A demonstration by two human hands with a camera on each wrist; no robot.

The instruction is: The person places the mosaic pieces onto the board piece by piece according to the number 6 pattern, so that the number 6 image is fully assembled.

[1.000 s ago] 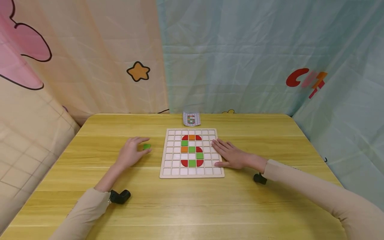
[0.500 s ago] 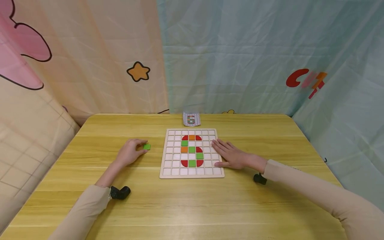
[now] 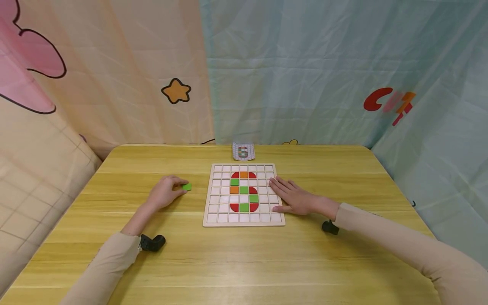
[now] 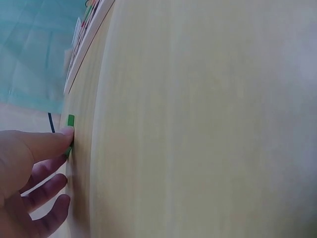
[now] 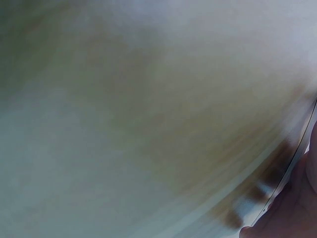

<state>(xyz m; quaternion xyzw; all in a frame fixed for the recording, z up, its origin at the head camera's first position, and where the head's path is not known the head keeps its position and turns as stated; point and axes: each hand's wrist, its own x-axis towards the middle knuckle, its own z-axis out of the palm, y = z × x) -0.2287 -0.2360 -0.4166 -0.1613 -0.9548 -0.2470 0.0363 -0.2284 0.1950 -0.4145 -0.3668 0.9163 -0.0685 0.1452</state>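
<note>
My left hand (image 3: 164, 193) pinches a small green square tile (image 3: 187, 186) between thumb and fingers, low over the table left of the board. In the left wrist view the thumb lies against the green tile (image 4: 71, 120) while the other fingers curl loosely behind. The wooden grid board (image 3: 223, 218) lies at the table's middle, bearing red, orange and green tiles in a figure like a 6 or an S. Across its right edge rests my right hand (image 3: 297, 200), fingers straight and spread. Only part of the right hand (image 5: 292, 213) shows in the right wrist view.
Behind the board stands a small paper card (image 3: 243, 151) printed with a similar coloured figure on a grid. Everything rests on a wood-grain table (image 3: 244, 262). Printed curtains (image 3: 305, 72) hang along its back and sides.
My left thumb and fingers, first spread around the green tile, have closed onto it and now pinch it. The tile has hardly moved. My right hand stays in place on the board.
</note>
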